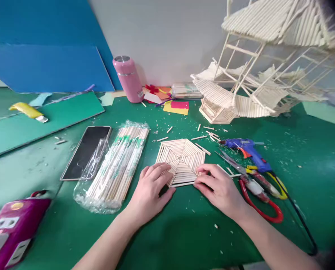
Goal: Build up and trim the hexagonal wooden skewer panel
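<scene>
A hexagonal panel of thin wooden sticks [182, 160], laid in rings round a small centre, lies on the green table. My left hand [152, 191] grips its lower left edge, fingers curled over the top and thumb near the front. On the lower right edge, my right hand [219, 187] holds it with bent fingers; its fingertips partly cover that side. Loose cut sticks [199, 137] are scattered just behind the panel. To the right lie a blue glue gun [246, 148] and scissors with red handles [254, 187].
A plastic-wrapped bundle of sticks [119, 165] and a phone [87, 153] lie left. A magenta power strip [21, 221] sits at the near left, a yellow cutter [26, 110] beyond. At the back stand a pink flask [128, 79] and a large stick-built model [246, 90].
</scene>
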The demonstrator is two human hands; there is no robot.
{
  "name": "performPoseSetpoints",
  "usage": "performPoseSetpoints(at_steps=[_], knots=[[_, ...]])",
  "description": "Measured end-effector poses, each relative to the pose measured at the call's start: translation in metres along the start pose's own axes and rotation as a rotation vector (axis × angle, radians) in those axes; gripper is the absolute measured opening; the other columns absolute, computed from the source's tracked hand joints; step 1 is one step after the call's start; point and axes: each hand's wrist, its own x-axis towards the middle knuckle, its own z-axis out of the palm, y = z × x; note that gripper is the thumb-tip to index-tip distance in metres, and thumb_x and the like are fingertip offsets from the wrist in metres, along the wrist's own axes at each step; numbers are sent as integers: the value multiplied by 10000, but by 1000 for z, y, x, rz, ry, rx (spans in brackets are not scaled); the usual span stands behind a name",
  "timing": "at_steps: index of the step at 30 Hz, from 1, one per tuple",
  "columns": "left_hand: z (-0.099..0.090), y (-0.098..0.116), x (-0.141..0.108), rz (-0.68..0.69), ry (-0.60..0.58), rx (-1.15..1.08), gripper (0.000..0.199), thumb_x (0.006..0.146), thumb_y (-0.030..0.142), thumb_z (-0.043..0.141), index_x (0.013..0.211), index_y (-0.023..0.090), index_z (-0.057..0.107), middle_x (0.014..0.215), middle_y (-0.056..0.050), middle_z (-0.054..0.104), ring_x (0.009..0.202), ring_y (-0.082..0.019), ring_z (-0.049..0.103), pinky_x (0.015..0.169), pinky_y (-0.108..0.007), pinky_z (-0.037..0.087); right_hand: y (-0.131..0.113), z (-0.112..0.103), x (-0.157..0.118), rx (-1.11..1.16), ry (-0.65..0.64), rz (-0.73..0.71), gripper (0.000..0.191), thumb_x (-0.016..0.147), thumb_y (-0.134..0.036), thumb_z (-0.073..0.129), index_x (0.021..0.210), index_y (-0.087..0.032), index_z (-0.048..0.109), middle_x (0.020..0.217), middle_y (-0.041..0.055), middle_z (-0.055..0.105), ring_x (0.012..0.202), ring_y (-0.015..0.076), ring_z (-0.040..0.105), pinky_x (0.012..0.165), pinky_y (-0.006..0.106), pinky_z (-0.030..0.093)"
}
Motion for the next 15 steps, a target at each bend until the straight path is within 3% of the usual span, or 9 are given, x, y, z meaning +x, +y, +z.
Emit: performPoseSetpoints(at_steps=[15], knots=[[2,4,0,71,50,68,112,826,153,546,845,227,628,1073,-82,596,1105,-292,480,832,-470,385,-1,-1,1,31,4,14,107,833,-136,548,789,-200,621,996,70,552,908,189,544,775,342,484]])
